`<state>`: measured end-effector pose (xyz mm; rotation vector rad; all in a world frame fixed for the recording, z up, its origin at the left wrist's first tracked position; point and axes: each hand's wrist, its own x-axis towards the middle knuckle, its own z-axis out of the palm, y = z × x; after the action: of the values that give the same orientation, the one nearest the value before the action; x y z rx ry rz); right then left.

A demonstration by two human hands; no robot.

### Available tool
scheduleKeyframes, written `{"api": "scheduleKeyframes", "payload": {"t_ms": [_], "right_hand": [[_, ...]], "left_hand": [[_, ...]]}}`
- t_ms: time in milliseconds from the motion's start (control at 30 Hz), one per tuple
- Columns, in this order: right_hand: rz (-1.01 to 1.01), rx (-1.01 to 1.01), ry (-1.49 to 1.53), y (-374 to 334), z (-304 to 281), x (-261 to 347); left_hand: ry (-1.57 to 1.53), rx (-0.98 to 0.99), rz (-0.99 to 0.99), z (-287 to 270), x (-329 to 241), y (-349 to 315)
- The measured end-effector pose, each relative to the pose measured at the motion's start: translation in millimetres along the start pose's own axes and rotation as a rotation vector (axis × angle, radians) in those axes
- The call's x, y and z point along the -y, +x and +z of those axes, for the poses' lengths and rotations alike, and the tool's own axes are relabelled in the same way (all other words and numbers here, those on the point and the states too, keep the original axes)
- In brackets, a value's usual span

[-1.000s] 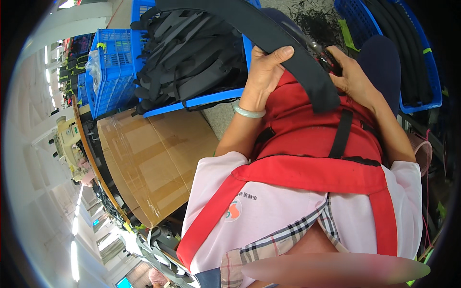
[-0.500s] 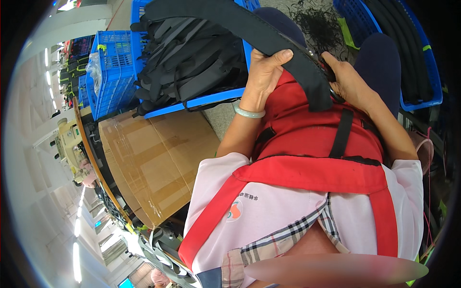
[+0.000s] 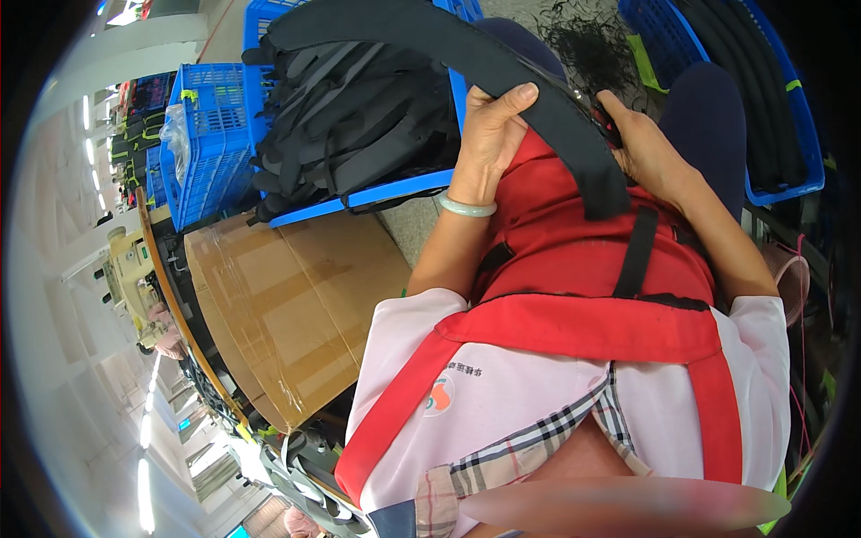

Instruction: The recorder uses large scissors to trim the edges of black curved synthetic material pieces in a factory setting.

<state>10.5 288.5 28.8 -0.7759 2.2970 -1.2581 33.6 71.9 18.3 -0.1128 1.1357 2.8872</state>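
Observation:
A long, curved black padded strap (image 3: pixel 574 143) runs from above the crate on the left down to my lap. My left hand (image 3: pixel 495 134) is closed on its near edge, thumb on top and fingers beneath. To the right of the strap, my right hand (image 3: pixel 647 148) is closed round a pair of dark-handled scissors (image 3: pixel 606 124). The scissors lie along the strap's far edge, their blades partly hidden. The strap's rounded end hangs over my red apron (image 3: pixel 556 260).
A blue crate (image 3: pixel 377 195) heaped with black straps stands at the left, beside a cardboard box (image 3: pixel 287 305). Another blue crate (image 3: pixel 789 193) holding black padded pieces is at the right. Dark thread scraps (image 3: pixel 587 54) litter the floor ahead. A sewing machine (image 3: pixel 130 278) stands far left.
The strap's free end has dropped slightly toward me. My right hand has shifted a little up and away, with the scissors turned so their handle loop shows less.

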Motion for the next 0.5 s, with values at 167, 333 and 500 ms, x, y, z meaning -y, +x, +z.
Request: {"api": "scheduleKeyframes", "payload": {"t_ms": [167, 333, 500], "right_hand": [[0.042, 0.015, 0.006, 3.5, -0.6, 0.9], [0.017, -0.005, 0.013, 6.2, -6.8, -5.6], [0.162, -0.067, 0.54, 2.7, -30.9, 2.7]], "left_hand": [[0.025, -0.013, -0.002, -3.3, 3.3, -0.4], [-0.002, -0.016, -0.004, -0.3, 9.7, -3.7], [0.13, -0.026, 0.009, 4.6, 24.6, -8.9]]}}
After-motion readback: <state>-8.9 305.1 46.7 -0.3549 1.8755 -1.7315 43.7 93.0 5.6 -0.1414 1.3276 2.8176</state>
